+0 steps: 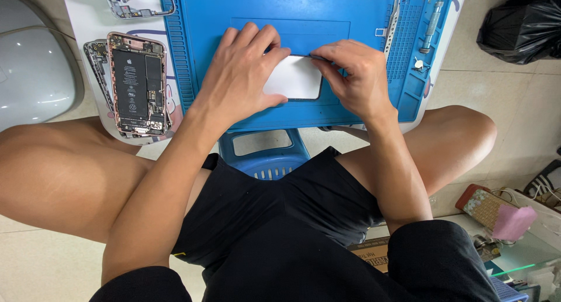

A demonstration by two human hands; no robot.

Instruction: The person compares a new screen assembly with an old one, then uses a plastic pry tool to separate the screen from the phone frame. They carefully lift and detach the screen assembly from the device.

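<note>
Currently: white panel under two hands on blue mat

Item one: right hand (pixel 356 74), fingers pinched on a thin dark tool at the upper edge of the white panel (pixel 295 79). Left hand (pixel 242 71) lies flat, pressing the panel's left side onto the blue mat (pixel 198 21). Panel appears intact, work apparently early. Mat trays hold tweezers (pixel 394 18) and a screwdriver (pixel 432 21). An opened phone (pixel 137 83) lies left.

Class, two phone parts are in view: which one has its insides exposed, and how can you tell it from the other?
The opened phone body at the left, off the blue mat, untouched, showing its black battery. The white phone panel on the mat, under both hands, shows only a plain surface.
</note>
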